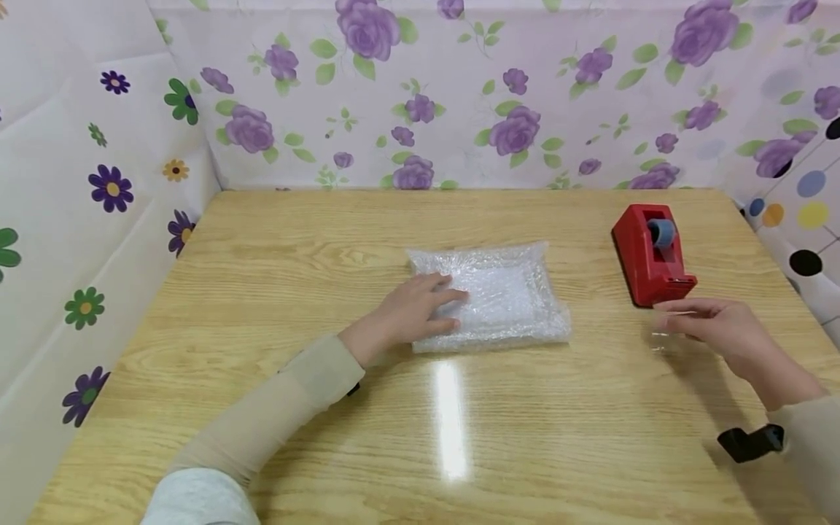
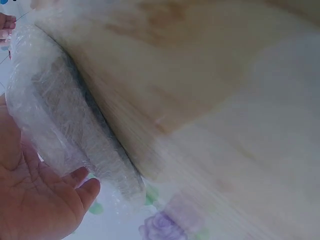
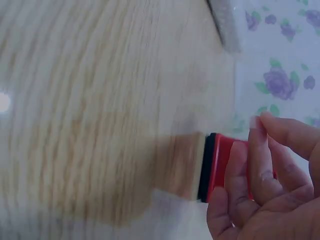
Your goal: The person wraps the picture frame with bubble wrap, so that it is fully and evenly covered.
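A flat parcel in clear bubble wrap (image 1: 499, 295) lies in the middle of the table. My left hand (image 1: 408, 310) rests on its left end with the fingers spread; in the left wrist view the palm (image 2: 40, 205) is beside the wrapped edge (image 2: 75, 115). What the wrap encloses is hard to make out. Over on the right, my right hand (image 1: 731, 339) pinches a short strip of clear tape (image 1: 658, 340) between thumb and fingertips, just in front of a red tape dispenser (image 1: 636, 255). In the right wrist view the fingers partly hide the dispenser (image 3: 219, 167).
A blue-looking tape roll (image 1: 664, 233) sits in the dispenser. The wood-grain table (image 1: 295, 240) runs back to a flower-printed cloth (image 1: 459, 95), with more printed cloth at both sides. A black strap piece (image 1: 751, 442) shows at the right wrist.
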Available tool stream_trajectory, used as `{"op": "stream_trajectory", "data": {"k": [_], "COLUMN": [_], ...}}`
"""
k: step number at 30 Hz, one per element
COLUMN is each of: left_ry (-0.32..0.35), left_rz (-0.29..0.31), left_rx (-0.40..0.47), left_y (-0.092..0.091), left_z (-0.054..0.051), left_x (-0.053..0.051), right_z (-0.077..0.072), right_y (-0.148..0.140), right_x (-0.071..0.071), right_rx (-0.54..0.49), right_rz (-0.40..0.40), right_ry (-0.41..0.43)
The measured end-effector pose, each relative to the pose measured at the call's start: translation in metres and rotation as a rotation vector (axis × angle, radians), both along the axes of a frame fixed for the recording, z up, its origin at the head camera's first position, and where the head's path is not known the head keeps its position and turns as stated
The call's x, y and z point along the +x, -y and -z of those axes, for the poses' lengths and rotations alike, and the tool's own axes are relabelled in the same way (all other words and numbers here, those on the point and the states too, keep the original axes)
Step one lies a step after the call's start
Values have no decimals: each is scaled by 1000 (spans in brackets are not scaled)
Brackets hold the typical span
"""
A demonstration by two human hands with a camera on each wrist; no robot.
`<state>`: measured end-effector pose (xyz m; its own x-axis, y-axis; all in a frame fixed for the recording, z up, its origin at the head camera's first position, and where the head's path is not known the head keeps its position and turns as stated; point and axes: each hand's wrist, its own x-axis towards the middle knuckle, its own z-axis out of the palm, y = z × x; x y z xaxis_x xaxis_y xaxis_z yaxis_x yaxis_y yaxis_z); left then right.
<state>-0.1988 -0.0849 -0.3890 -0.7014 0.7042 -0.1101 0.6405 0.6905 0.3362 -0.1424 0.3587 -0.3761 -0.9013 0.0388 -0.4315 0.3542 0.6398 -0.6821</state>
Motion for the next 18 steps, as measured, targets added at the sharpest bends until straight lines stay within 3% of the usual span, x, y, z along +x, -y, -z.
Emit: {"op": "stream_trajectory", "data": {"k": [9, 18], "left_ry": [-24, -28], "left_rz": [10, 4], "left_rx": [-50, -74], "left_y": [-1, -2], "left_z": [-2, -4], "left_x": [1, 4], "right_z": [-20, -32], "right_y": [36, 70], "right_x": [10, 19], "right_rx": [89, 2], "right_rz": [-140, -225], "right_ry": [-75, -145]}}
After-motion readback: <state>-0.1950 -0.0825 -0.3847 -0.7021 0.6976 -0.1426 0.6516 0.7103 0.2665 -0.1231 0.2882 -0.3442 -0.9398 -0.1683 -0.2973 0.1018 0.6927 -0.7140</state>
